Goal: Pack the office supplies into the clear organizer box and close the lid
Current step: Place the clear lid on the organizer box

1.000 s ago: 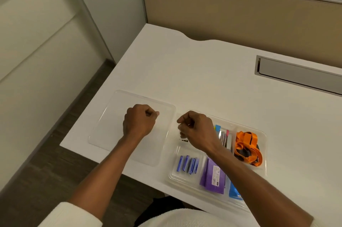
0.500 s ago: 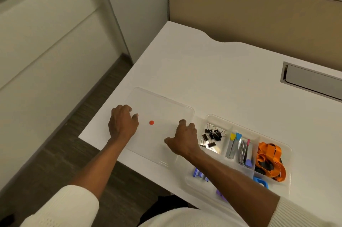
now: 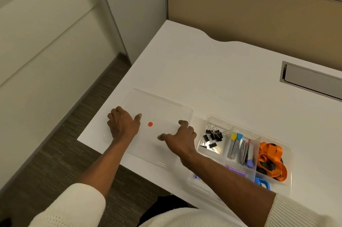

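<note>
- Clear plastic lid (image 3: 162, 108) lies flat on a white desk (image 3: 222, 71), near the front left corner, just beside the organizer box (image 3: 288, 154) and not on it.
- A small orange-red dot (image 3: 150, 124) shows at the middle of the lid.
- The left hand (image 3: 123, 124) rests palm down on the lid's left edge, fingers curled over the rim and thumb stretched toward the dot; it looks like a loose grip on the edge, though the clear plastic makes the contact hard to judge.
- The right hand (image 3: 180, 139) sits on the lid's right side, fingers spread, thumb pointing left across the plastic, holding nothing.
- The clear organizer box stands open to the right of the lid, near the desk's front edge, divided into compartments.
- Its back left compartment holds black binder clips (image 3: 212, 137).
- The middle compartment holds thin metal tools with yellow, blue and pink tips (image 3: 238, 145).
- The right compartment holds a coiled orange strap (image 3: 272, 160) with black parts.
- A purple item (image 3: 236, 171) and a blue item (image 3: 262, 183) lie in the front compartments, partly hidden by the right forearm.
- Cream knitted sleeves (image 3: 74, 206) cover both upper arms.
- A grey recessed panel (image 3: 312, 82) is set into the desk at the far right.
</note>
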